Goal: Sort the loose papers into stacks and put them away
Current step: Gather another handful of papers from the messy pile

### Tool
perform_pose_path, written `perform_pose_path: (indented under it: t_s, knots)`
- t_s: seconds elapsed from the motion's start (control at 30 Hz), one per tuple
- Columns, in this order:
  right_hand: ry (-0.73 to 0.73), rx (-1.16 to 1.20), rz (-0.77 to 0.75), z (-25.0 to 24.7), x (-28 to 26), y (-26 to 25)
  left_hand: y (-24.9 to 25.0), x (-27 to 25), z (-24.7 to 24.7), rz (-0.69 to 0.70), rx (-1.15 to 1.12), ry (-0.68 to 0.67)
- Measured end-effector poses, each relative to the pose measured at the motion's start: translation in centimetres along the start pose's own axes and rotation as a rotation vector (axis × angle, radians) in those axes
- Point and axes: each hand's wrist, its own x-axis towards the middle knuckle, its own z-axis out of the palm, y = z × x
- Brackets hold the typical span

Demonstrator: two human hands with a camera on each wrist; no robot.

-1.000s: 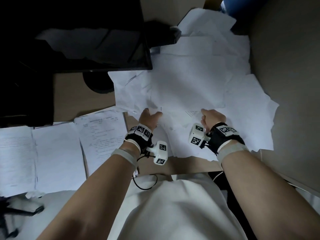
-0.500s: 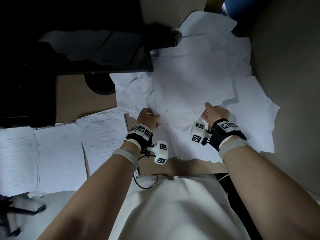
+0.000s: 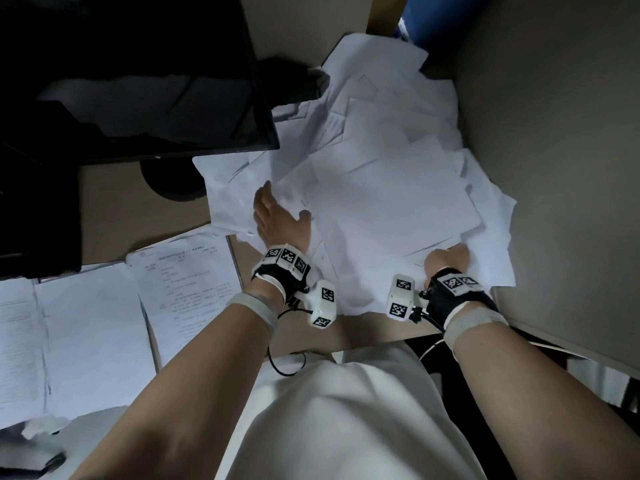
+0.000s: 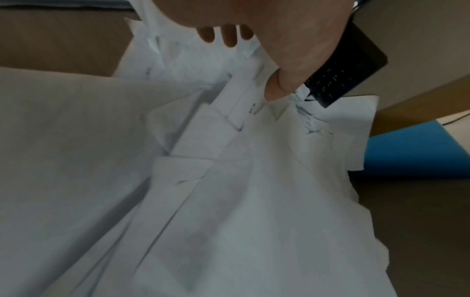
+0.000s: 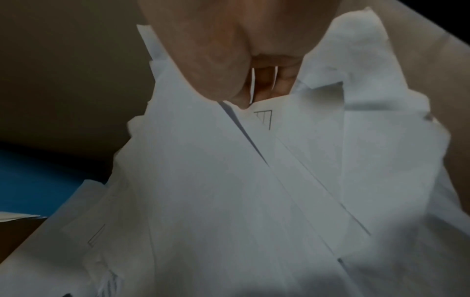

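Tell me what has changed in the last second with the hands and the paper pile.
The left hand let go of the pile's near edge and moved forward and left, now lying open on the loose papers. The right hand still grips the near right edge. The printed sheets on the left and the monitor stayed put.

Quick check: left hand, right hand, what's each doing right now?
Left hand: open, fingers spread flat on the messy pile of loose white paper sheets.
Right hand: fingers curled, gripping the pile's near edge.

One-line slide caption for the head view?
Both hands work a loose paper pile: left hand at its edge, right hand gripping sheets.
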Motion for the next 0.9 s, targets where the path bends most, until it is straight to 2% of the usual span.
perform_pose_path:
  t_s: [0.07, 0.13, 0.2, 0.27, 0.33, 0.5, 0.6, 0.7, 0.77, 0.83, 0.9]
  knots:
    - [-0.067, -0.053, -0.089, -0.4, -0.1, 0.0, 0.5, -0.1, 0.0, 0.077, 0.047, 0.061]
    - [-0.048, -0.072, -0.102, -0.5, 0.0, 0.1, 0.6, 0.3, 0.4, 0.122, 0.103, 0.018]
    - [-0.068, -0.039, -0.124, -0.5, -0.4, 0.3, 0.5, 0.7, 0.9, 0.102, 0.152, -0.19]
    - [-0.066, -0.052, -0.162, -0.5, -1.1, 0.4, 0.3, 0.7, 1.4, -0.003, 0.122, -0.407]
    - [-0.119, -0.175, -0.197, -0.3, -0.9, 1.1, -0.4, 0.3, 1.6, -0.064, 0.135, -0.47]
    - [-0.229, -0.25, -0.213, -0.7, -1.4, 1.6, -1.8, -0.1, 1.4, 0.01, 0.242, -0.372]
    - [-0.252, -0.257, -0.226, -1.2, -1.7, 1.5, -1.5, 0.4, 1.3, 0.035, 0.225, -0.326]
    - [-0.268, -0.226, -0.208, -2.1, -2.1, 1.1, -1.0, 0.9, 1.5, 0.11, 0.301, -0.263]
    - [-0.315, -0.19, -0.183, -2.8, -2.4, 0.6, -0.7, 1.1, 1.9, 0.161, 0.364, -0.269]
    - [-0.365, -0.121, -0.119, -3.1, -2.6, 0.2, -0.4, 1.2, 2.4, 0.158, 0.414, -0.285]
    - [-0.358, -0.071, -0.128, -3.1, -2.2, 0.2, -0.3, 1.3, 2.8, 0.13, 0.434, -0.318]
